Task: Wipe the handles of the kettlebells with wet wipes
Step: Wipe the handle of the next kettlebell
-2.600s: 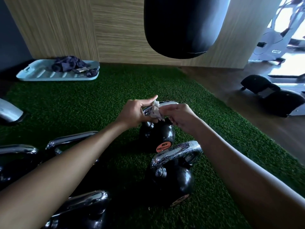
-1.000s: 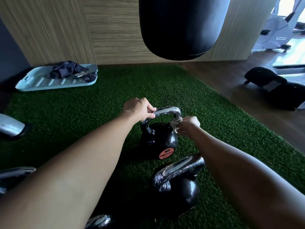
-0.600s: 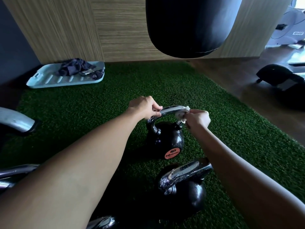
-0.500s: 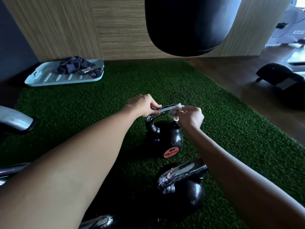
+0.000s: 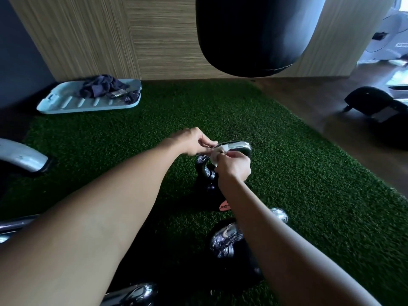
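Observation:
A black kettlebell (image 5: 206, 173) with a chrome handle (image 5: 239, 145) stands on the green turf, mostly hidden by my right forearm. My left hand (image 5: 194, 141) grips the left end of that handle. My right hand (image 5: 234, 166) pinches a white wet wipe (image 5: 217, 152) against the middle of the handle's top bar. A second black kettlebell (image 5: 227, 239) with a chrome handle stands nearer to me, partly under my right arm.
More chrome kettlebell handles show at the lower left (image 5: 15, 224) and bottom edge (image 5: 134, 293). A black punching bag (image 5: 254, 34) hangs ahead. A pale tray (image 5: 66, 104) with dark cloth lies by the wooden wall. Black gear (image 5: 379, 107) sits right, on the wooden floor.
My right hand has slid the wipe leftward along the handle's top bar, toward my left hand. The left hand has kept its grip on the handle.

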A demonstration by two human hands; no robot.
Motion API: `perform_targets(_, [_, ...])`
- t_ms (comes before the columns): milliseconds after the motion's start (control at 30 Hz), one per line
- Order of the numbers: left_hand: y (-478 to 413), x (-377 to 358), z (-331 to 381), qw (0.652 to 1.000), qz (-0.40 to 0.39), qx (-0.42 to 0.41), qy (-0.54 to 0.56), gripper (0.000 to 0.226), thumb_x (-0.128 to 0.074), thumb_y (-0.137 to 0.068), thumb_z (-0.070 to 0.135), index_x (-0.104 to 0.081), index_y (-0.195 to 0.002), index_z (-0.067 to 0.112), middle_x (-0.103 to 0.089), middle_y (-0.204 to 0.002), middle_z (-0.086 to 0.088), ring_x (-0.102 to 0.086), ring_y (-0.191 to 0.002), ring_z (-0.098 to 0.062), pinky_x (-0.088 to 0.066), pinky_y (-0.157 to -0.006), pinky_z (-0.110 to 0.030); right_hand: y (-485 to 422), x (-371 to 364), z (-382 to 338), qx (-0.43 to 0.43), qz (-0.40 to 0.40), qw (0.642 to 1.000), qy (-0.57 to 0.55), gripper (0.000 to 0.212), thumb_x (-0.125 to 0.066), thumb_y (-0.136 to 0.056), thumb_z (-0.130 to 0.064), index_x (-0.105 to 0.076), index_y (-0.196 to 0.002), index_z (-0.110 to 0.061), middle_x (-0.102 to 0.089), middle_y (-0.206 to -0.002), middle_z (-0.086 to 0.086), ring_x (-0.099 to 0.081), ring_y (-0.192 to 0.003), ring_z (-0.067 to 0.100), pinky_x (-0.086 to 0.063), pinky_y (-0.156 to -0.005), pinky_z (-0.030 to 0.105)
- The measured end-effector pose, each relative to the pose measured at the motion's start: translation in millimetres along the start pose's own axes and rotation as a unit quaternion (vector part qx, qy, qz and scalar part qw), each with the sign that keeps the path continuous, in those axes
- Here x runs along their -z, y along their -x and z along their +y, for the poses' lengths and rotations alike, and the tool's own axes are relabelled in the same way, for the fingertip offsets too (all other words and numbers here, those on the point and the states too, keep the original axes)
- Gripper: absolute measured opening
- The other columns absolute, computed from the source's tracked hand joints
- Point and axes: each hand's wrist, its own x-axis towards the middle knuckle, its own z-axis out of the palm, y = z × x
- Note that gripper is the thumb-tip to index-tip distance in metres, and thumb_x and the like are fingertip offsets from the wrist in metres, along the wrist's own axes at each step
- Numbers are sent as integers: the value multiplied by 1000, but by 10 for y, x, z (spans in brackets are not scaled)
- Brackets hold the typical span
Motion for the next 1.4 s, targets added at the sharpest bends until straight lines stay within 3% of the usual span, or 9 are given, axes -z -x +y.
perform_targets(200, [-19,-58,-81,999,6,-2,37,36,-78,-84,51,-70,-119,49,-71,-117,24,-63,-106,-3,-50,-93,-25,338,-223,221,-82,56,986,-135,12,-82,-81,-31,-74,-89,-28,-74,-80,-7,-71,-74,14,-57,-76,25])
perform_targets(367, [-52,-95,-107,998,-3,-6,62,35,-80,-83,48,-72,-117,47,-72,-115,23,-63,-109,-3,-50,-102,-31,499,-324,243,-82,74,975,-195,24,-75,-89,-24,-76,-113,-25,-75,-97,-6,-67,-80,9,-42,-61,8])
perform_targets(600, [-54,-81,-105,999,0,-8,53,36,-79,-83,50,-71,-118,48,-73,-113,23,-64,-102,-3,-51,-85,-24,574,-425,343,-14,66,988,-138,32,-74,-86,-29,-75,-118,-22,-69,-108,-3,-65,-95,12,-40,-78,16])
perform_targets(733, [-64,-80,-102,999,-4,-5,44,40,-79,-81,53,-70,-120,48,-72,-114,25,-63,-105,-4,-51,-96,-29,630,-474,413,-52,86,987,-123,20,-70,-93,-30,-77,-110,-22,-68,-99,-10,-63,-87,10,-38,-72,15])
perform_targets(867, [-71,-98,-114,999,-4,-3,38,43,-79,-80,56,-69,-121,50,-72,-118,23,-61,-110,-5,-49,-101,-31,625,-437,552,-110,108,982,-109,18,-70,-93,-29,-77,-107,-20,-76,-102,-1,-68,-86,17,-45,-73,20])
perform_targets(967, [-65,-105,-125,999,-3,-7,46,43,-79,-80,55,-69,-121,49,-71,-120,21,-62,-112,-6,-49,-102,-32,592,-465,533,-78,112,983,-124,20,-69,-95,-26,-77,-113,-22,-72,-107,-5,-58,-83,9,-41,-76,17])
perform_targets(1067, [-88,-123,-139,999,0,-2,50,41,-80,-79,55,-69,-118,51,-71,-121,21,-62,-113,-6,-49,-104,-35,619,-473,479,-87,111,982,-121,19,-67,-95,-25,-77,-112,-24,-73,-108,-4,-65,-88,15,-46,-78,20])
perform_targets(1267, [-47,-86,-85,1000,7,-1,22,43,-79,-78,60,-68,-119,53,-73,-110,25,-63,-104,-6,-51,-98,-34,615,-334,437,-159,133,969,-136,17,-66,-93,-13,-77,-104,-18,-75,-102,7,-69,-90,25,-56,-83,31])
perform_targets(1400, [112,-30,20,999,26,-8,-34,46,-74,-82,63,-65,-126,52,-71,-115,24,-60,-88,-4,-48,-69,-24,515,-49,170,-111,134,977,-123,18,-67,-93,-18,-77,-109,-19,-74,-106,6,-70,-100,26,-51,-87,27])
